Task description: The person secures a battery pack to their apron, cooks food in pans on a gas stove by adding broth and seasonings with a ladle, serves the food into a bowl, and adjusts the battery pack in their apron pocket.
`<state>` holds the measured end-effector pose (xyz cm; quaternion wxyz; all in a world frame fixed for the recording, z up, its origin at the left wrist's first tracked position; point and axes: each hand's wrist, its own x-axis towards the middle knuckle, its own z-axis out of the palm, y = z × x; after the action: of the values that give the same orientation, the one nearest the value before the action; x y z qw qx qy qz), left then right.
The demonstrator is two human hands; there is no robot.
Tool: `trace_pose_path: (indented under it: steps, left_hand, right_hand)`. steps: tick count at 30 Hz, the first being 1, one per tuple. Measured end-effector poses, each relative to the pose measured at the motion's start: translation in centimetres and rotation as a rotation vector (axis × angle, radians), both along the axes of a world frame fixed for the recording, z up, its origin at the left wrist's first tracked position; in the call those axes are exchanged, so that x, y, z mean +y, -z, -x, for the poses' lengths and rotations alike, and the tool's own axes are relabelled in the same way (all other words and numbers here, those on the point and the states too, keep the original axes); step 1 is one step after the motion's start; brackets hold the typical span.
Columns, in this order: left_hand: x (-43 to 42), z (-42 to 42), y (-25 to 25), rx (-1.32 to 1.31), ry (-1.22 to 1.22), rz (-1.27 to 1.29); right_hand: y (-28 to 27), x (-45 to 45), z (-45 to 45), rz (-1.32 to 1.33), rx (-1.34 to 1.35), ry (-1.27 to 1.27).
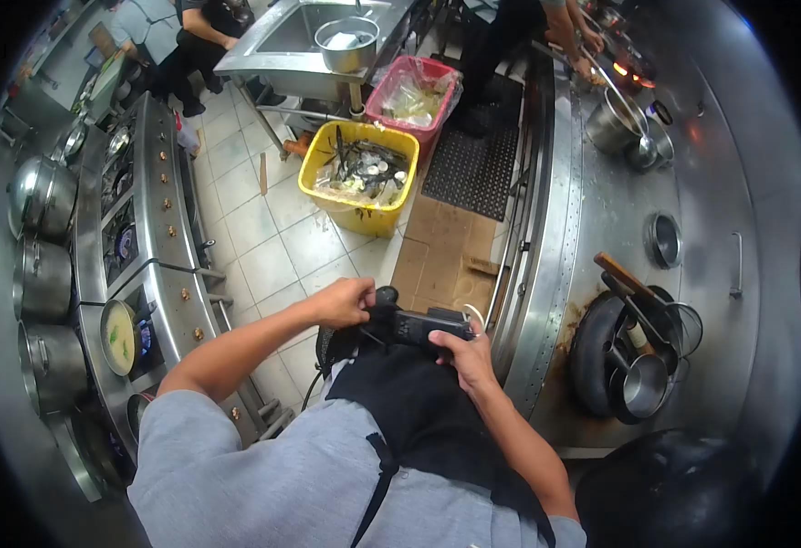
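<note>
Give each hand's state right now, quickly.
Left hand: closed; whether it grips anything cannot be told.
Right hand: holding a black device.

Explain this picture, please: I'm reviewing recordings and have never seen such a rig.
There is no machine here: these are a person's own bare hands, filmed by one head-worn camera looking forward and down. The right hand holds a black device; the left hand is curled beside it, and what it touches is unclear. On the left, a pan of pale liquid sits on a stove. On the right, a saucepan sits among other cookware on a metal counter. Ahead stands a yellow bin.
</note>
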<state>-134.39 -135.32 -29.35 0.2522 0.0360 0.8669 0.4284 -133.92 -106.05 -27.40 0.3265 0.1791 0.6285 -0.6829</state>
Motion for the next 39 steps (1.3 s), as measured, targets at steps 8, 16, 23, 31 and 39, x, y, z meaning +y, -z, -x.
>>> trace_pose_path:
  steps: [8,16,23,31,39]
  left_hand:
    - [3.3,2.6,-0.3,0.266,-0.141,-0.062]
    - [0.8,0.5,0.9,0.085,0.126,0.061]
    - [4.4,2.5,-4.3,0.094,0.071,-0.047]
    - [4.7,0.7,-4.4,0.264,0.011,-0.145]
    - [2.8,1.5,-3.8,0.314,0.078,0.092]
  right_hand:
    - [0.5,-7.0,-1.5,-0.365,0.453,-0.378]
    - [1.1,-3.8,0.3,0.061,-0.149,-0.097]
    - [1.0,-7.4,-0.7,-0.327,-0.044,-0.377]
    - [2.7,-5.3,1.8,0.089,0.202,-0.693]
    - [4.9,-3.7,0.9,-0.001,0.431,-0.577]
